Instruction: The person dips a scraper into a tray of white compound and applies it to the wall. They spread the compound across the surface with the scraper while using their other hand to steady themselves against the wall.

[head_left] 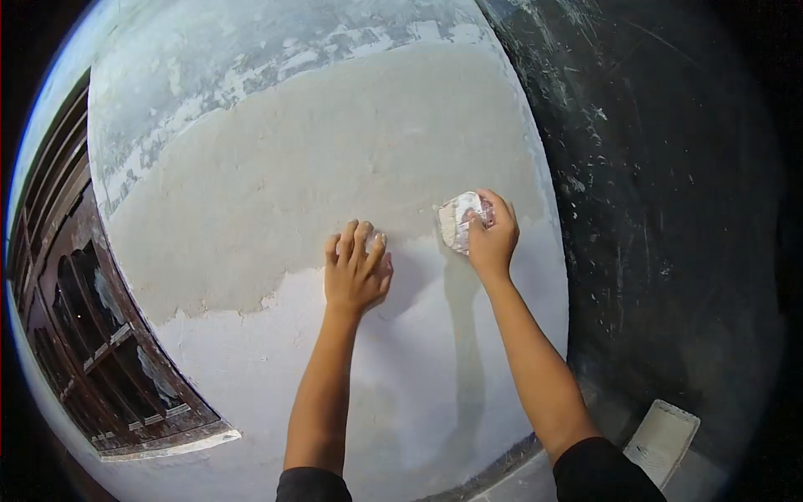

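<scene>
One head-worn fisheye camera looks forward and slightly down at a plastered wall [335,151], near enough that the person's arms [322,393] reach it from the bottom edge. The wall fills the centre, a window frame [92,335] bends along the left, and the corners are black.

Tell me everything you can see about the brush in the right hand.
The brush is small, wide and flat, caked in white. Pale bristles seem to point left and down. The right hand grips it from the right, holding it against the wall where tan plaster meets white coating.
</scene>
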A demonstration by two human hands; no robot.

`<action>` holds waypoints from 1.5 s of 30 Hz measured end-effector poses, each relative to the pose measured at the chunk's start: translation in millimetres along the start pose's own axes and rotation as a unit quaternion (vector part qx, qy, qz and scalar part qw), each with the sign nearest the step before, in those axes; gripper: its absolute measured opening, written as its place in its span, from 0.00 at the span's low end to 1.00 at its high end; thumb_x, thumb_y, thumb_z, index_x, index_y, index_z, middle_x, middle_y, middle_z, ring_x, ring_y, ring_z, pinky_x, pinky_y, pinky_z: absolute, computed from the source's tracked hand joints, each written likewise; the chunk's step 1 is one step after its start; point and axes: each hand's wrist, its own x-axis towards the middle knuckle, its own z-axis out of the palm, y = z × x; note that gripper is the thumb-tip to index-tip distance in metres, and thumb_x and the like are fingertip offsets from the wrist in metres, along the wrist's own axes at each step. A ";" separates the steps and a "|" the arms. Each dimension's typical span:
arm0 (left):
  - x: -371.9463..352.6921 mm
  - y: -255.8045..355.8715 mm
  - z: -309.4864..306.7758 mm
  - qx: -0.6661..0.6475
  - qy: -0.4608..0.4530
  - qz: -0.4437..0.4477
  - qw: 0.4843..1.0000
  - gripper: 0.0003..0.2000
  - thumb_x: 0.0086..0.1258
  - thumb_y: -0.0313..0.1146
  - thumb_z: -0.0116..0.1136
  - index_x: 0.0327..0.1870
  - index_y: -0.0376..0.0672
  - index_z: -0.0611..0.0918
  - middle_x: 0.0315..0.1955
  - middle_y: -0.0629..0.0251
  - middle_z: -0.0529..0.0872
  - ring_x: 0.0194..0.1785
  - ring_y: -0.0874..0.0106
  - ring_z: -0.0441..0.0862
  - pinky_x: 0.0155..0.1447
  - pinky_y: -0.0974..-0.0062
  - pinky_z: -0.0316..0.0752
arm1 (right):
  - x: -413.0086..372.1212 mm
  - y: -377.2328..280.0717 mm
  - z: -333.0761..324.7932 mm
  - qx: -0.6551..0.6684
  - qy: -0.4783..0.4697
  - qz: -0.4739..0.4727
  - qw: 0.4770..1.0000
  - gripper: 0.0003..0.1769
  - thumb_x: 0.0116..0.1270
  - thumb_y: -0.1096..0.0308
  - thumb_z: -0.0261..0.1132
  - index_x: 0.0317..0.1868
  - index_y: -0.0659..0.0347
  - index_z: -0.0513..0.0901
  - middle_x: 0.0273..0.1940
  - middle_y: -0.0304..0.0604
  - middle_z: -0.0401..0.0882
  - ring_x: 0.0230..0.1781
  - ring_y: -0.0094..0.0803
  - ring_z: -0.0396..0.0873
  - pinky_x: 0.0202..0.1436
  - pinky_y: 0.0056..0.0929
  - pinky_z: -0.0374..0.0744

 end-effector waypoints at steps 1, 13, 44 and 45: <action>0.8 0.7 -2.9 0.007 -0.011 0.009 1.000 0.20 0.57 0.36 0.60 0.51 0.45 0.75 0.56 0.58 0.74 0.66 0.58 0.66 0.67 0.56 0.55 | -1.5 -0.4 -4.5 0.020 -0.019 0.005 1.000 0.23 0.55 0.84 0.60 0.52 0.60 0.81 0.47 0.47 0.79 0.50 0.46 0.79 0.55 0.37 0.76; -4.8 129.0 8.1 -0.267 0.044 -0.040 0.962 0.19 0.54 0.29 0.60 0.48 0.40 0.75 0.50 0.57 0.77 0.59 0.57 0.73 0.59 0.58 0.63 | -19.9 25.7 -124.2 0.027 -0.044 0.113 0.992 0.25 0.58 0.86 0.57 0.58 0.66 0.75 0.51 0.52 0.79 0.52 0.39 0.81 0.56 0.33 0.76; -9.1 321.8 122.5 -0.720 -0.190 -0.064 0.665 0.26 0.59 0.27 0.56 0.61 0.31 0.70 0.59 0.45 0.74 0.64 0.49 0.70 0.66 0.56 0.63 | -8.7 66.0 -263.2 -0.276 0.087 0.300 0.909 0.14 0.65 0.86 0.57 0.51 0.67 0.76 0.43 0.44 0.83 0.42 0.27 0.82 0.49 0.24 0.77; -8.5 322.7 132.5 -0.719 -0.208 -0.052 0.661 0.26 0.59 0.27 0.56 0.61 0.31 0.70 0.59 0.45 0.74 0.64 0.49 0.70 0.66 0.56 0.63 | -9.1 76.2 -264.4 -0.273 0.099 0.316 0.903 0.14 0.65 0.86 0.57 0.51 0.67 0.76 0.43 0.44 0.83 0.42 0.27 0.82 0.49 0.24 0.77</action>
